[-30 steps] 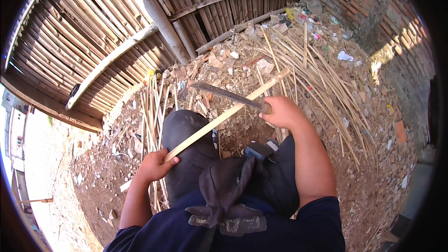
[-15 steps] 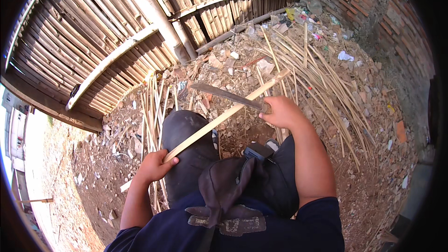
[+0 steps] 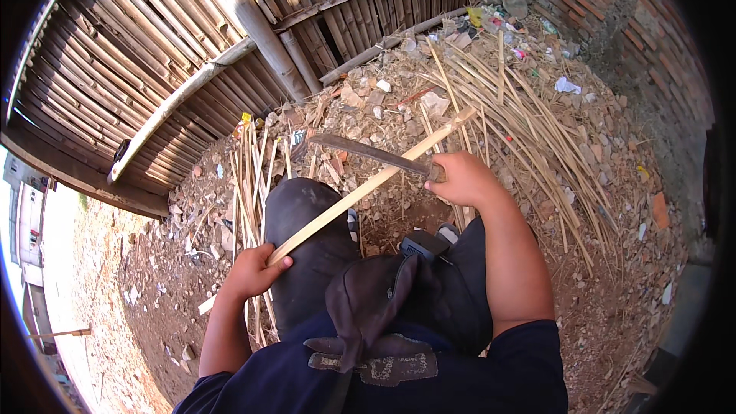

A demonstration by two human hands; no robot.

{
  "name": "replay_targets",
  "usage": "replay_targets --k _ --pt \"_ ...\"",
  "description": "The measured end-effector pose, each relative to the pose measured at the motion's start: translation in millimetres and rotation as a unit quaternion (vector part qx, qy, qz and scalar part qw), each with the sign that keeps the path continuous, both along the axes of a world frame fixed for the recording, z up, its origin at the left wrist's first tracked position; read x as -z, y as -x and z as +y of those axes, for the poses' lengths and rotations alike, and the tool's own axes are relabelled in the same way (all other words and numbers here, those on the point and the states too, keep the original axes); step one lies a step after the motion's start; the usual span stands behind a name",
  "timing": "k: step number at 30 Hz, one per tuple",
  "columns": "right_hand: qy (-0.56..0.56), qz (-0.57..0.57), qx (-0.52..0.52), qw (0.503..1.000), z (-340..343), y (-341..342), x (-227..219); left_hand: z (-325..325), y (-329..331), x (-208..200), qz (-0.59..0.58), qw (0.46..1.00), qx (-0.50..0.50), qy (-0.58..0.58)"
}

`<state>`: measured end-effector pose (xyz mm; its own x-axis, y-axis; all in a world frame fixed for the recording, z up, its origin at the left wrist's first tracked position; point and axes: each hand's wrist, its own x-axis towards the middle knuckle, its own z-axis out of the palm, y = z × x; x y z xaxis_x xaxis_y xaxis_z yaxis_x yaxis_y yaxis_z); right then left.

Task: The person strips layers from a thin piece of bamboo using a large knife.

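Observation:
My left hand (image 3: pixel 254 271) is closed round the near part of a pale bamboo strip (image 3: pixel 337 212), its thumb on top. The strip slants up and away to the right across my left knee, and a short end sticks out behind the hand. In my right hand (image 3: pixel 464 179) is the handle of a machete (image 3: pixel 372 153). Its long dark blade points left and crosses the strip beyond its middle. Whether the edge bites into the strip, I cannot tell.
Many split bamboo strips (image 3: pixel 529 130) lie fanned on the rubble at the right. Another bundle of strips (image 3: pixel 247 176) lies by my left knee. A bamboo wall (image 3: pixel 169 54) rises ahead and left, a brick wall (image 3: pixel 636 61) at the right. Litter and stones cover the ground.
Both hands keep their holds on the strip and the machete. The blade has shifted only very slightly to the left along the strip.

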<state>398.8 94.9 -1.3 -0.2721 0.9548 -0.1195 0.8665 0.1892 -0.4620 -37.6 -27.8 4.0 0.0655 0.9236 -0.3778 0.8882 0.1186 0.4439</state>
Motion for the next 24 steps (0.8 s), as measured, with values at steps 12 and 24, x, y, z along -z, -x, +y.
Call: replay_targets --k 12,24 --pt "0.002 0.004 0.002 1.0 0.2 -1.1 1.7 0.0 -0.4 -0.9 0.007 1.0 0.004 0.001" --pt "0.001 0.002 0.0 1.0 2.0 -0.5 6.2 -0.1 -1.1 -1.4 0.015 1.0 0.008 -0.001"
